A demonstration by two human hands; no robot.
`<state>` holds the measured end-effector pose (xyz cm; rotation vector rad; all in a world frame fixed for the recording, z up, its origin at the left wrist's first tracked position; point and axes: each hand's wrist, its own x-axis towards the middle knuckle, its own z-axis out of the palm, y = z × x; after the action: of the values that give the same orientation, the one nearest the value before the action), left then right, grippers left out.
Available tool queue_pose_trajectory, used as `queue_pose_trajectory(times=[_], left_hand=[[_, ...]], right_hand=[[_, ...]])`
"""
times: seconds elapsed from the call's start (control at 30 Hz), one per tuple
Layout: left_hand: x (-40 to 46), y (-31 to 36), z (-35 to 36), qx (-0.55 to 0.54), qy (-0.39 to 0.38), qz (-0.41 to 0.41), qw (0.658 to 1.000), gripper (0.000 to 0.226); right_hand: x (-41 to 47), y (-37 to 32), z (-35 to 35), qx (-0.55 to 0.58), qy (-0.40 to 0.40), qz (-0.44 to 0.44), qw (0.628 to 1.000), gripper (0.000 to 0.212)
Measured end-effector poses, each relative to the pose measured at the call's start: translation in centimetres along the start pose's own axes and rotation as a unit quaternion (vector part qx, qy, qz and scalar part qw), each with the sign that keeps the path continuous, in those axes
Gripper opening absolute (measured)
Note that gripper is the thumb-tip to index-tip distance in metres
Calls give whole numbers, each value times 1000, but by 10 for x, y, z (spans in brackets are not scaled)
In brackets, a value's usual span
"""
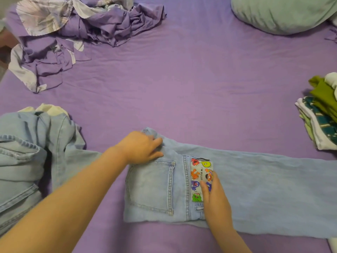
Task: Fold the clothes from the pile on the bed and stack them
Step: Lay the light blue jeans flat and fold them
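Light blue jeans [264, 189] lie flat across the purple bed, folded lengthwise, legs running off to the right, back pocket facing up. A colourful cartoon label [197, 177] sits at the waistband. My left hand [142, 147] presses on the seat corner of the jeans, with its fingers slightly bent on the cloth. My right hand [215, 199] lies flat on the waistband, fingers straight over the label. A pile of more denim clothes [25, 161] sits at the left. A stack of folded clothes [321, 115], green and white, stands at the right edge.
A crumpled purple and floral sheet [73, 33] lies at the back left. A pale green pillow [284, 13] rests at the back right. The purple bed sheet [182, 84] spreads wide between them.
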<state>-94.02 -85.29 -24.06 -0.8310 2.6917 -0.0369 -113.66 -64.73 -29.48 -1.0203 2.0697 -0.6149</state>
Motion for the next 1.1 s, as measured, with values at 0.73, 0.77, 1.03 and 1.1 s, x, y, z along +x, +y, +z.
queue_pose_trajectory(times=[0.73, 0.77, 1.03, 1.1], left_hand=[[-74, 105, 59, -360, 26, -476, 802, 71], [-76, 106, 59, -379, 12, -482, 790, 73], [-81, 105, 46, -524, 91, -542, 651, 86], [-82, 99, 34, -600, 82, -552, 573, 71]], right_hand=[[-5, 0, 0, -338, 25, -201, 919, 61], [-9, -3, 1, -339, 8, -226, 913, 61], [-12, 3, 13, -378, -112, -215, 894, 67], [-15, -3, 12, -380, -107, -209, 895, 72]])
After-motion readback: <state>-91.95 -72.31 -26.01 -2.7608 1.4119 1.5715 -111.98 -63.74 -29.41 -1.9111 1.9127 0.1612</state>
